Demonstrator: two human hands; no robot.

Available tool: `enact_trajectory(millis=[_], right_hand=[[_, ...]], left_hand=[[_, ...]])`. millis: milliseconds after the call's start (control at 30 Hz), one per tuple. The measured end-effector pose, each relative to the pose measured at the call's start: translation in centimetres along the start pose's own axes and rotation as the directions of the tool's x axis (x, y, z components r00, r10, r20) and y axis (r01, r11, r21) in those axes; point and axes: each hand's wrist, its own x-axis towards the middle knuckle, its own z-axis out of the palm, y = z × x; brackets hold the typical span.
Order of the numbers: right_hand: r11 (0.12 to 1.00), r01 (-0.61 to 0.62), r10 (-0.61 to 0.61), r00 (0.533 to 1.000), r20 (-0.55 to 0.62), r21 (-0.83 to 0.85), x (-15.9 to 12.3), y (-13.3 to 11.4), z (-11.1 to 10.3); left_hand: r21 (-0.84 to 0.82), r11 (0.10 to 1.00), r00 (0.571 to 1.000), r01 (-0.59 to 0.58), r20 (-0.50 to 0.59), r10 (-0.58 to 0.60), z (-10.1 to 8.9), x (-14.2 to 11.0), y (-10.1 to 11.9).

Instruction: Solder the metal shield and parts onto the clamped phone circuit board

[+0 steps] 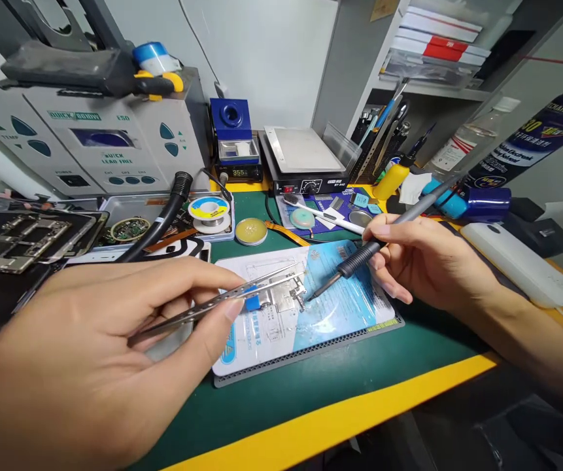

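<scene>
My left hand (pixel 109 347) pinches a pair of metal tweezers (pixel 222 297) between thumb and fingers. Their tips reach over a small silvery circuit part (pixel 291 296) with a blue tab (pixel 252 301); whether they touch it I cannot tell. That part lies on a white-and-blue printed card (pixel 344 294). In my right hand (pixel 416 258) is a soldering iron (pixel 359 257), held like a pen by its black grip. The iron's tip points down and left, close beside the right end of the circuit part.
Behind the card stand a round tin of amber paste (pixel 251 231), a solder spool (pixel 208 212) and a flat heating plate (pixel 303 157). A grey rework station (pixel 104 137) is at left, with its black hose (pixel 163 219) reaching forward. A white toothbrush (pixel 327 214) lies behind the iron.
</scene>
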Motion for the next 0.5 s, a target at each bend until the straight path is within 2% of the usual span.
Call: enact_trajectory(millis=[200,300,400,500], right_hand=[[0.999,-0.002,0.0,0.999,-0.045,-0.043,-0.1,0.2,0.0],[0.998,-0.015,0.011,0.998,-0.067,-0.066,-0.1,0.5,-0.1],[0.996,-0.02,0.013,0.997,-0.081,-0.086,0.0,0.7,-0.2],[0.995,-0.029,0.02,0.995,-0.093,-0.094,-0.1,0.7,-0.1]], left_hand=[[-0.2,0.966,0.986,0.162,-0.004,-0.166,0.8,0.6,0.6],[-0.246,0.951,0.981,0.189,0.004,-0.194,0.9,0.8,0.7],[-0.225,0.959,0.984,0.175,0.011,-0.177,0.9,0.5,0.5],[-0.087,0.995,0.998,0.057,0.014,-0.056,0.7,-0.3,0.3]])
